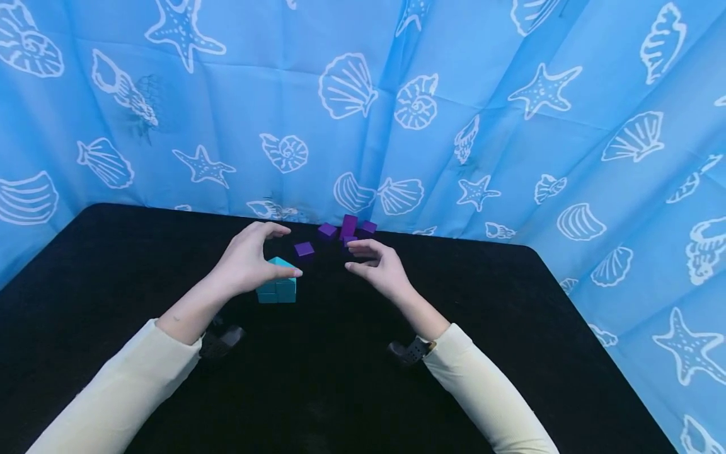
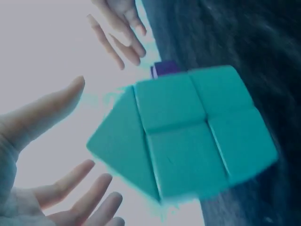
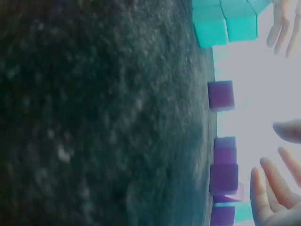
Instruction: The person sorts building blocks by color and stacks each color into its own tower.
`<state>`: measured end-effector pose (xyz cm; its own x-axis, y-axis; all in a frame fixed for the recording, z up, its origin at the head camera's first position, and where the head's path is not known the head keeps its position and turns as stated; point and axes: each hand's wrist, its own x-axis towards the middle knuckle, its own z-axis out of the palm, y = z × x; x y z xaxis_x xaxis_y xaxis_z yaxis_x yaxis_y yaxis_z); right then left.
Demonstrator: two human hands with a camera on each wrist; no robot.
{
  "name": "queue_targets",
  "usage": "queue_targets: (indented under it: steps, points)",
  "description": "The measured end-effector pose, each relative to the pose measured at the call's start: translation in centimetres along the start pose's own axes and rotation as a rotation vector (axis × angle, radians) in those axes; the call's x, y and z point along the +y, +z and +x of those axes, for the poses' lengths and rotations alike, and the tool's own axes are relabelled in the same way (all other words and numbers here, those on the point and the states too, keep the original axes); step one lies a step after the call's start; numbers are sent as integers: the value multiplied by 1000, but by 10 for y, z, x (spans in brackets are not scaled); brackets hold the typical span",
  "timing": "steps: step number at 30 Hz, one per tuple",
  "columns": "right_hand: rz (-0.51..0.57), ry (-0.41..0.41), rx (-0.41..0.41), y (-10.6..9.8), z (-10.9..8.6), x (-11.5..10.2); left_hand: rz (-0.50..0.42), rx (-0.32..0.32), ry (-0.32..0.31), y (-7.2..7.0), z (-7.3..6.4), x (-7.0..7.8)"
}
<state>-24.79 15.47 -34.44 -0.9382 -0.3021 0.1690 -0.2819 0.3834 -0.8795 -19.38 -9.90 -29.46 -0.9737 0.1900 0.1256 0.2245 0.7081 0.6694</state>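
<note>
A teal block house [image 1: 276, 291] stands on the black table, square blocks stacked two by two under a triangular roof block [image 2: 124, 141]. My left hand [image 1: 246, 260] hovers at its top, thumb and fingers spread apart with nothing between them; in the head view the thumb overlaps the house. To the right, my right hand [image 1: 379, 265] is held in the air, fingers loosely bent and thumb apart, also holding nothing. Just beyond its fingertips are several purple blocks, among them a tall one [image 1: 348, 226]. Another purple block [image 1: 304, 250] lies between the two hands.
The black table [image 1: 317, 391] ends at the back against a blue curtain [image 1: 238, 113] printed with white shells and starfish. Two more purple blocks, one left [image 1: 327, 231] and one right [image 1: 369, 226], flank the tall one near the back edge.
</note>
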Motion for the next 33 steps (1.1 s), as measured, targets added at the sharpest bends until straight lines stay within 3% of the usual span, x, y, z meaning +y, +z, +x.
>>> queue_targets:
  steps: [8, 14, 20, 27, 33]
  points:
    - [2, 60, 85, -11, 2, 3, -40, 77, -30, 9, 13, 17]
    - [3, 99, 111, -18, 6, 13, -64, 90, -27, 20, 22, 30]
    - [-10, 134, 123, -22, 6, 15, -116, 93, -30, 38, 30, 39]
    - [9, 165, 123, -24, 10, 18, -178, 86, -95, 63, 41, 44]
    - [29, 194, 121, -19, 13, 17, -297, 151, -121, 82, 48, 44]
